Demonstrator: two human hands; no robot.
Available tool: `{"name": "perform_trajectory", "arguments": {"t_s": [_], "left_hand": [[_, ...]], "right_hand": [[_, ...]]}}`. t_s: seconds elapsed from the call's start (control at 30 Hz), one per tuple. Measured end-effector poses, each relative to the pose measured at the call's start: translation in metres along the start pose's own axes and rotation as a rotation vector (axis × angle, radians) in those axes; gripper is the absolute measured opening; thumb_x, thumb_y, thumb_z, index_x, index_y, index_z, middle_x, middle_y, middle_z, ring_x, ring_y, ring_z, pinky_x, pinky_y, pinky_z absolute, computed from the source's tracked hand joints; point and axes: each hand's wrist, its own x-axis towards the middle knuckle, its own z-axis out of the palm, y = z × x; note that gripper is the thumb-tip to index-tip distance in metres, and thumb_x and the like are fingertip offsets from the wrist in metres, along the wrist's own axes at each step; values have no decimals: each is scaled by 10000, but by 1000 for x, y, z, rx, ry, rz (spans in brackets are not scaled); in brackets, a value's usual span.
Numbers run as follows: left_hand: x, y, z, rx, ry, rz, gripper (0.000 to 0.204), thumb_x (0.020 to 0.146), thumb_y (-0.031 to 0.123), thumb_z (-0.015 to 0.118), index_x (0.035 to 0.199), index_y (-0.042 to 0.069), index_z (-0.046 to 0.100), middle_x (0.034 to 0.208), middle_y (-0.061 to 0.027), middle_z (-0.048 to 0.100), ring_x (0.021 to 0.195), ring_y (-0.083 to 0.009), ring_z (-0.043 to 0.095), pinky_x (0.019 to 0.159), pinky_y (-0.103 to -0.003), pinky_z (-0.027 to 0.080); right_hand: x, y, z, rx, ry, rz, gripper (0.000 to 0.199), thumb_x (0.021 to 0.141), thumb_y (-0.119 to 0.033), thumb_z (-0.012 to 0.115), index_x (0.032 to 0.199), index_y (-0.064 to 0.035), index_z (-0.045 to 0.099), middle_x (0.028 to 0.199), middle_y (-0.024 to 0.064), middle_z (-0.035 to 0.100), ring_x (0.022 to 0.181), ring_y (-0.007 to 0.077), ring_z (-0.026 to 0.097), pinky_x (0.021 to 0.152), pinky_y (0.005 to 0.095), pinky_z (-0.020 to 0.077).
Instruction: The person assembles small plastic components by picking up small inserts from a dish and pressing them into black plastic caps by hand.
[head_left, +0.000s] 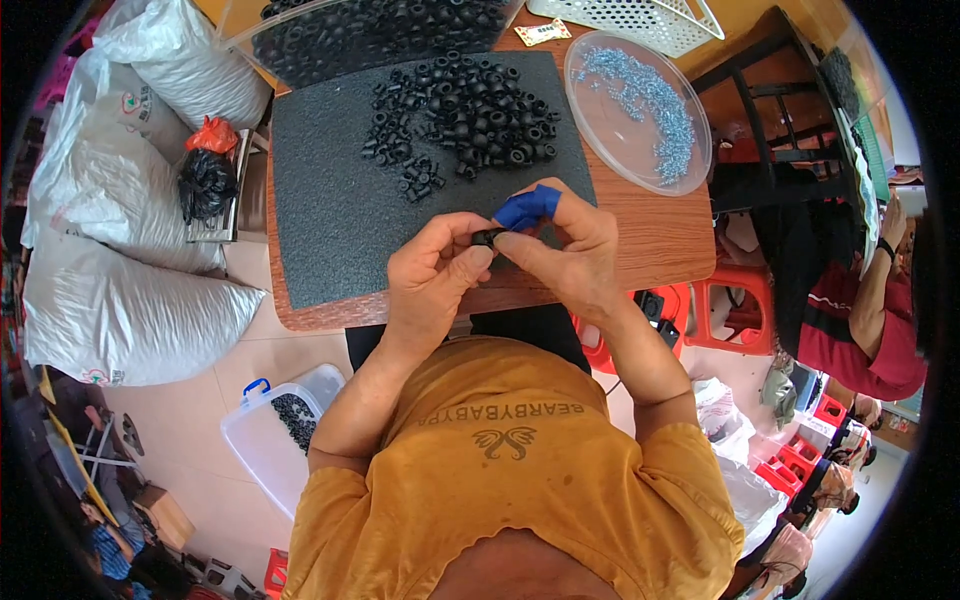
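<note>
Black, grainy-textured mat on wood-grain surface. Heap of hollow, rounded black fittings, smooth, slightly glossy; smaller black pieces scattered along its left side. Round translucent plastic lid at right, raised rim, bearing tiny glittery blue pieces. Small black fitting held over mat's near part, apart from heap. Left hand closed, pinching fitting with thumb and fingertips. Right hand, blue wrap on index finger, grips fitting's other side, thumb against it.
</note>
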Motion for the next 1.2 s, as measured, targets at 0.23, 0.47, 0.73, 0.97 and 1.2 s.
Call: {"name": "perform_trajectory", "arguments": {"t_s": [0.23, 0.47, 0.73, 0.97, 1.2], "left_hand": [[1, -1, -4, 45, -34, -7, 275, 919, 140, 681, 1131, -24, 619, 894, -43, 663, 714, -65, 581, 625, -191, 492], [1, -1, -4, 94, -30, 7, 272, 918, 130, 681, 1133, -26, 626, 881, -40, 667, 697, -56, 573, 609, -188, 482], [-1, 4, -1, 73, -18, -48, 231, 917, 147, 679, 1094, 1, 651, 855, 2, 632, 692, -36, 547, 603, -176, 470], [-1, 2, -1, 33, -18, -78, 219, 924, 138, 670, 1095, 2, 651, 843, -1, 636, 662, -37, 567, 583, -171, 483], [-1, 1, -1, 0, -22, -93, 238, 934, 130, 655, 1120, -19, 647, 851, -26, 647, 669, -59, 589, 594, -187, 504]], "right_hand": [[1, -4, -2, -152, -33, -112, 143, 737, 9, 729, 857, -14, 654, 849, 96, 605, 767, 238, 583, 624, 326, 471], [-1, -4, 2, -239, 2, -221, 180, 723, 24, 727, 875, -12, 637, 855, 122, 612, 767, 301, 576, 627, 370, 461], [-9, -6, 4, -208, 59, -188, 191, 722, 39, 726, 888, -10, 645, 913, 133, 643, 805, 302, 607, 658, 368, 487], [-14, 2, 10, -273, 127, -249, 203, 706, 38, 736, 882, -7, 645, 907, 140, 643, 810, 309, 612, 672, 370, 490], [-16, 3, 12, -271, 156, -257, 199, 704, 39, 734, 876, -6, 644, 905, 142, 646, 809, 306, 613, 671, 370, 490]]}}
